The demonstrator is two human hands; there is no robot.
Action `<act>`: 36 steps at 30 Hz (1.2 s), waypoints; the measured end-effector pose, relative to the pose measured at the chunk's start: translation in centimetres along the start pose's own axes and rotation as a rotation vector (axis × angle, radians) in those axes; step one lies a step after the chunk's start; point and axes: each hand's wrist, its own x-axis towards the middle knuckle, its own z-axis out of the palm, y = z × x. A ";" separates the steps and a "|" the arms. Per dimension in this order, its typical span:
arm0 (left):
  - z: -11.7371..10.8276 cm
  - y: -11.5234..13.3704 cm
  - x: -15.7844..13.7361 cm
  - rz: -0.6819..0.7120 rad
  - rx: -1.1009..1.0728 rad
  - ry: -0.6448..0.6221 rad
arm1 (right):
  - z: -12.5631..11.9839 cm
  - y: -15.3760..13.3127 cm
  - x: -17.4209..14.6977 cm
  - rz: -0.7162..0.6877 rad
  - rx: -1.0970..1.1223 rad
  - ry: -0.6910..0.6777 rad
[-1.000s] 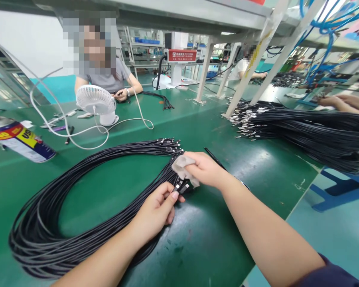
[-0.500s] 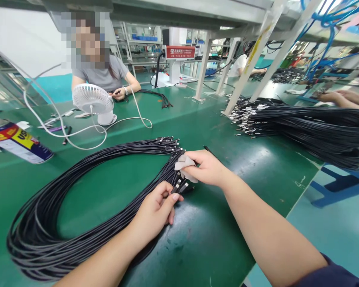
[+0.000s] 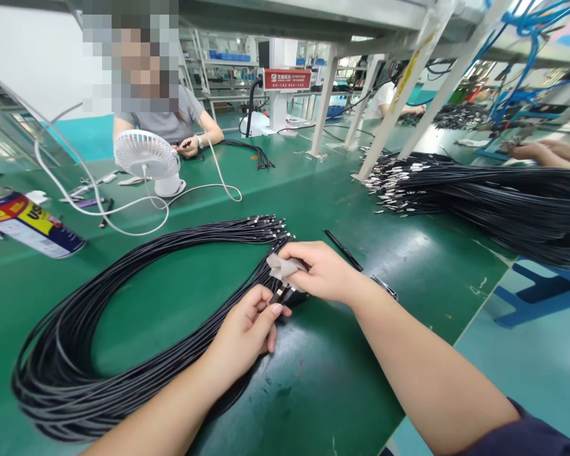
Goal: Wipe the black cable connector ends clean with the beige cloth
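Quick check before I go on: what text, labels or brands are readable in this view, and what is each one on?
"US": black letters on the yellow patch of the spray can lying at the table's left edge; the rest of its label is cut off or blurred.
Red sign on the white machine at the back: white characters, too small and blurred to read.
Nothing readable on the white desk fan, the looped black cables or the cloth in the right hand.

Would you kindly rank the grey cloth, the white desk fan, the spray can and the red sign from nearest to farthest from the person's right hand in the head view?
1. Grey cloth: pinched in the right hand.
2. White desk fan: up and to the left, across the table.
3. Spray can: lying at the far left edge.
4. Red sign: on a machine behind the table, well beyond.
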 end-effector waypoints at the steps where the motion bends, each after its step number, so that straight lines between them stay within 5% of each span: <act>1: 0.0 0.0 0.0 -0.001 0.000 0.001 | -0.2 0.0 0.0 0.015 0.025 0.032; 4: -0.1 0.1 0.0 0.007 0.001 0.001 | -0.6 -0.1 0.0 0.076 0.089 0.049; 11: -0.2 0.1 0.2 0.043 0.023 -0.006 | 0.0 -1.1 -0.4 0.131 0.287 -0.269; 19: -0.1 -0.1 0.2 0.055 0.063 -0.016 | -0.2 -1.1 -0.3 0.272 0.368 -0.403; 24: -0.2 -0.3 0.3 0.046 0.103 -0.008 | 0.2 0.2 -0.1 0.346 0.499 -0.433; 31: -0.3 -0.5 0.5 0.049 0.113 -0.001 | 1.0 -0.9 0.3 0.345 0.230 -0.294; 36: -0.4 -0.5 0.4 -0.031 0.062 -0.031 | 0.5 -0.5 0.4 0.408 0.393 -0.414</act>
